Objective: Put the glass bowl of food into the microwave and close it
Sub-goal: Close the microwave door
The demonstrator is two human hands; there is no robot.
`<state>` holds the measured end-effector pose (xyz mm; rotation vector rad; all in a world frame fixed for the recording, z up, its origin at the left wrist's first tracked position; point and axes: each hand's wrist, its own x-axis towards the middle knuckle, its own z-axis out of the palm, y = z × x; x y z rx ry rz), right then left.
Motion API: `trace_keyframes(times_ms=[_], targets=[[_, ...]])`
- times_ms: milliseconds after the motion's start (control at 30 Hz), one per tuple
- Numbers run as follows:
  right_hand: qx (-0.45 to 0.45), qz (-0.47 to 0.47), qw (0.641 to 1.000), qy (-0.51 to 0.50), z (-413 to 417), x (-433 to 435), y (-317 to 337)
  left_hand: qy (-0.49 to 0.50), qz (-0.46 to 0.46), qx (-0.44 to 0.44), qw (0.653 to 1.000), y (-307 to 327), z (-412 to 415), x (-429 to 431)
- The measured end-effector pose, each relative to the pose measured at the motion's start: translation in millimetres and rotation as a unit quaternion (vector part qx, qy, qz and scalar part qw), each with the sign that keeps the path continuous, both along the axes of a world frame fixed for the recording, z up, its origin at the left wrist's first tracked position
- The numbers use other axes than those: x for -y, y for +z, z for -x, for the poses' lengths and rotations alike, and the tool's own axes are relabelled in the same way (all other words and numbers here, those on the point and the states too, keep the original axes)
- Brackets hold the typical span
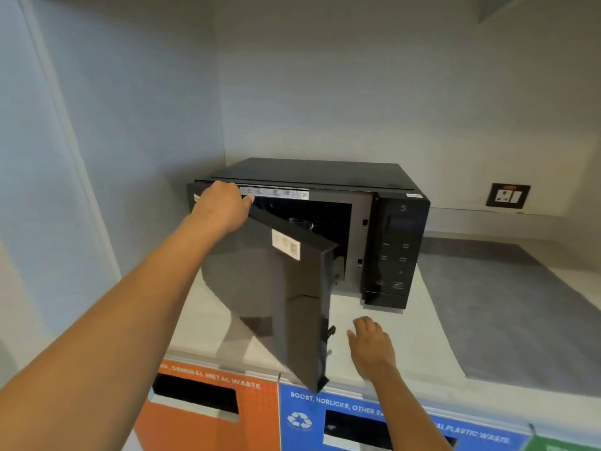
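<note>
The left hand (224, 205) grips the top edge of the half-open microwave (325, 222) door (276, 288); the right hand (370, 345) hovers spread, empty, over the desk (406, 336).

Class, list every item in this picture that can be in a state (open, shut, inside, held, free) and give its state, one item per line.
microwave: open, cavity showing.
microwave door: swung partway out, not latched.
glass bowl: inside the cavity, only partly seen.
left hand: gripping the door's top edge.
right hand: open, empty, above the counter.
wall socket: nothing plugged in.
orange bin slot: open.
blue bin slot: open.
</note>
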<state>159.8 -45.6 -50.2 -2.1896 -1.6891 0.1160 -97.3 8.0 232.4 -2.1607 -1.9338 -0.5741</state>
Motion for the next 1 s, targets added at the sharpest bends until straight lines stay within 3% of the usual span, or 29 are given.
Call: trace_keyframes(times_ms=[100,300,733,1000], targets=[[-0.043,-0.02,0.999,-0.011,-2,-3,-4,-0.023,-0.048,-0.008,0.999,-10,-15,-4],[-0.211,-0.039,0.97,-0.111,-1,-7,-9,-0.043,-0.092,0.014,0.995,-22,-38,-21],[-0.086,0.05,0.989,-0.106,-3,-9,-14,-0.055,-0.103,0.015,0.993,-33,-60,-47],[-0.083,0.064,0.989,-0.105,-3,-7,-12,-0.062,-0.147,-0.023,0.987,-44,-64,-61]])
